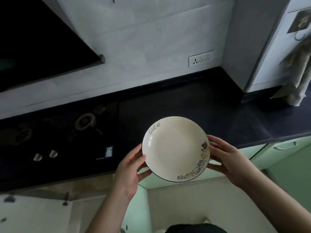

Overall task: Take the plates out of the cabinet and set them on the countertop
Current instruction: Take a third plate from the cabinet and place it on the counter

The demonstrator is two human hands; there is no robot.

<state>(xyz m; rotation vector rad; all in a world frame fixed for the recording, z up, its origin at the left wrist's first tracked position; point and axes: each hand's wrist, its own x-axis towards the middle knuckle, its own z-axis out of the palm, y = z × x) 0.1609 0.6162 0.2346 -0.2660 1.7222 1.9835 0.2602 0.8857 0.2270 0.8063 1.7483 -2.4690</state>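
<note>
Plate [175, 148] in both your hands, held above the front edge of the dark countertop [210, 111], partly over the counter and partly over the gap in front of it; whether it touches the surface cannot be told from this view, though your fingers sit beneath its rim. Your left hand [129, 172] grips the plate's left edge, thumb lying over the rim and fingers curled under. Your right hand [225, 158] clasps the right edge in the same way, thumb on top beside a band of small cartoon animals that runs along the lower right rim. The plate is cream-white, shallow, turned face up and tilted slightly toward you, with the word "Life" written near its upper left rim. To your left, set into the counter, is a black gas hob [55, 132] with a burner [85, 121] and two knobs [45, 155] near its front. Behind the counter rises a pale tiled wall carrying a white socket [200, 58]. At upper left hangs a dark extractor hood [33, 39]. On the far right a cloth [297, 71] hangs from a hook. Pale green cabinet fronts [277, 153] stand below the counter on your right.
</note>
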